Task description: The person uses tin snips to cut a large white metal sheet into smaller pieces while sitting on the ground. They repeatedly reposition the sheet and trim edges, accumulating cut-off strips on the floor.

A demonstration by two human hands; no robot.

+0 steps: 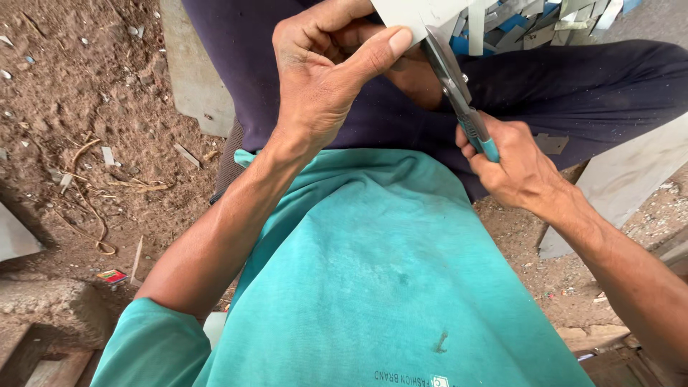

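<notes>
Down nearest me lies my turquoise cotton shirt, and both my forearms rise out of it toward the far side. Just beyond the shirt, on the right, my right hand is wrapped tight around the teal-handled grey metal snips, my grip closed on the handles so that only a short teal end shows above my knuckles. The blades slant up and to the left from there, and their tips meet the edge of the pale grey flat metal sheet. Farther off and to the left, my left hand pinches that sheet, thumb stretched along its lower edge and fingers curled behind it; it sits at the very top of view, partly cut off. Under both hands are my dark navy trousers, knees spread. On the far right, past the sheet, lies a heap of grey and blue cut metal strips. The brown dirt ground on the left is strewn with twigs and small scraps, with a pale slab resting beside my leg.
</notes>
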